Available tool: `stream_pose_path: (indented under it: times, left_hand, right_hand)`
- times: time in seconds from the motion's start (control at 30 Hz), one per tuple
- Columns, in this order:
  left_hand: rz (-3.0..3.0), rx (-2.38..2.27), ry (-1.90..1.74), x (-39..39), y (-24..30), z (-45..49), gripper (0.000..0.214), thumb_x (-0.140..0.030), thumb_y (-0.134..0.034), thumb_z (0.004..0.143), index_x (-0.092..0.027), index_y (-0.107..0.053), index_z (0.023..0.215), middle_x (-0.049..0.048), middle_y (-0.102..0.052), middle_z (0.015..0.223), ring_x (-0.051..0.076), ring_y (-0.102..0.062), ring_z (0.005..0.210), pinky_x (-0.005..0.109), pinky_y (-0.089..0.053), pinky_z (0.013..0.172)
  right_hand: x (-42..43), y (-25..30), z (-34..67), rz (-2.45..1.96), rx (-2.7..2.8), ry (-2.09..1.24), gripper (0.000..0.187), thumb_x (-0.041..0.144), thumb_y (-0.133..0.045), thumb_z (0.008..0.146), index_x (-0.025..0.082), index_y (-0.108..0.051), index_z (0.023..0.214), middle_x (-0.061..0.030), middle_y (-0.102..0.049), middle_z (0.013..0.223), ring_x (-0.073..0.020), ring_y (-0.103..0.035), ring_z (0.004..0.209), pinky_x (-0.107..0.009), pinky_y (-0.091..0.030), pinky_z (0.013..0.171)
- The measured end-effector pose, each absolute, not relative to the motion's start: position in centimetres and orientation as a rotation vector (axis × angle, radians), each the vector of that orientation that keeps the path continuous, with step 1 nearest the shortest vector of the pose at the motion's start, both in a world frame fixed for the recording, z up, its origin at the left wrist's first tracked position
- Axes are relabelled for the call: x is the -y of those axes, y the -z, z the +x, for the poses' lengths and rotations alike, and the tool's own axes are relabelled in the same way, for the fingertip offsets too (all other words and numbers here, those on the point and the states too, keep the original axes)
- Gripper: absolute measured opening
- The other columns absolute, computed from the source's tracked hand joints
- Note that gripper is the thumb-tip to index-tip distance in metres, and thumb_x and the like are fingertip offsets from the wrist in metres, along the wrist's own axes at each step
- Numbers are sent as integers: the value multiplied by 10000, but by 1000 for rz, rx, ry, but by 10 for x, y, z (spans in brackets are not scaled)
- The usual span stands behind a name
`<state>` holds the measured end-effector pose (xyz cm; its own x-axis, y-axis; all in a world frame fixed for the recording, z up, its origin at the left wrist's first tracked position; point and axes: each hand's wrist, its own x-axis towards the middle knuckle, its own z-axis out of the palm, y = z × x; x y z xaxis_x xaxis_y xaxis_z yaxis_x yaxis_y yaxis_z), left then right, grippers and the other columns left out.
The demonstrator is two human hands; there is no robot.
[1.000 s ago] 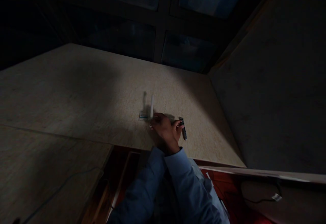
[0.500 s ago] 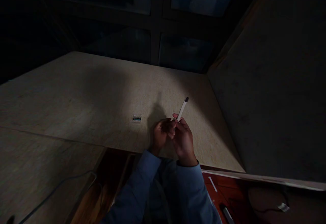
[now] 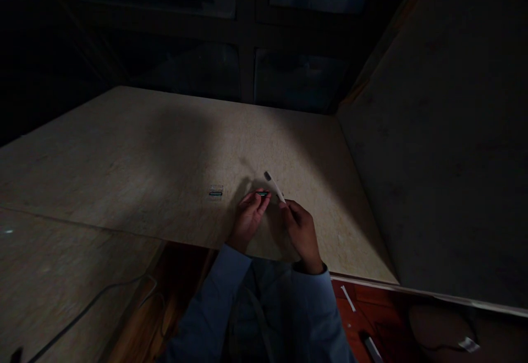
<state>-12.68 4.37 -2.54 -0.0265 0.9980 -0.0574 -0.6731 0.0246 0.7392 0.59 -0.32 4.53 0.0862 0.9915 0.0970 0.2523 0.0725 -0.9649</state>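
Observation:
My right hand [image 3: 300,230] grips a thin white stick with a dark tip [image 3: 274,186], tilted up and to the left. My left hand [image 3: 248,217] pinches a small dark and green piece [image 3: 262,193] between its fingertips, right beside the stick's tip. A second small clear piece with a green stripe [image 3: 215,191] lies on the pale tabletop [image 3: 165,154], a little left of my left hand. Both sleeves are blue.
A pale board [image 3: 445,148] stands upright along the table's right side. Dark window panes [image 3: 247,38] are behind the table. A cable [image 3: 88,308] runs over the lower left surface. Reddish floor with small objects [image 3: 367,319] shows at the lower right.
My hands came apart from the table and drew back together. The white stick swung from pointing up-right to pointing up-left, and my left hand now pinches a small dark piece near its tip.

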Motion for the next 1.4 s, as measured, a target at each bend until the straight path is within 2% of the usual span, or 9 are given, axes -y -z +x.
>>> stream_pose_path:
  times: [0.2,0.33,0.43,0.63,0.73,0.87,1.07,1.23,1.4]
  left_hand:
    - [567,-663,-1478,-46,38,-131,248,-418,-766,794,-200,-663,854,23,-725,1067,169,-659,1131,359,-502,1056]
    - [351,-624,-1457,-45,27,-130,118,-279,-752,815,-191,-678,842,26,-738,1031,165,-673,1099,341,-506,1049]
    - [200,-601,-1435,-42,13,-129,55,-167,-645,885,-159,-689,853,59,-738,1015,175,-676,1090,345,-503,1046]
    - [86,-560,-1354,-37,-1,-129,214,-59,-486,926,-122,-690,904,108,-723,1041,219,-629,1199,388,-437,1109]
    - [71,-548,-1336,-37,0,-130,250,-45,-447,929,-138,-679,912,95,-720,1037,206,-653,1146,407,-448,1095]
    - [123,-523,-1331,-36,4,-131,219,-54,-470,922,-126,-676,947,102,-715,1004,204,-697,1021,418,-483,1043]
    - [110,-526,-1319,-35,5,-132,229,-50,-468,906,-151,-674,901,86,-714,1022,215,-676,1088,413,-478,1048]
    - [99,-533,-1325,-35,4,-132,277,-37,-445,892,-154,-694,926,98,-705,1083,224,-644,1165,394,-466,1059]
    - [158,-525,-1328,-34,1,-132,270,-28,-448,889,-160,-682,856,74,-723,1012,179,-694,994,335,-526,936]
  right_hand:
    - [2,-39,5,-1423,1543,-957,291,361,-534,959,214,-772,1038,-47,-772,913,-264,-712,875,-360,-518,785]
    - [3,-40,17,-1384,1557,-988,290,360,-579,942,258,-758,1146,-34,-771,1084,-292,-717,988,-423,-531,885]
    - [5,-40,26,-1378,1590,-984,319,352,-611,921,251,-741,1194,-44,-754,1146,-287,-710,1013,-410,-531,903]
    - [16,-32,32,-1378,1611,-973,367,402,-575,945,222,-729,1224,-66,-765,1067,-245,-706,923,-354,-535,846]
    - [18,-30,35,-1381,1576,-951,376,423,-561,951,209,-741,1202,-75,-761,1037,-234,-698,899,-352,-523,856]
    - [18,-34,41,-1421,1536,-881,383,420,-580,939,181,-746,1188,-82,-750,954,-216,-683,851,-314,-508,786]
    - [18,-43,34,-1339,1589,-864,337,385,-603,935,200,-752,1174,-61,-720,875,-185,-651,780,-291,-489,732]
    - [16,-43,28,-1263,1623,-981,319,373,-619,927,225,-751,1177,-49,-728,891,-182,-666,796,-282,-505,729]
    - [15,-41,38,-1339,1508,-1004,316,386,-651,891,218,-771,1130,-65,-770,1030,-231,-707,911,-322,-539,811]
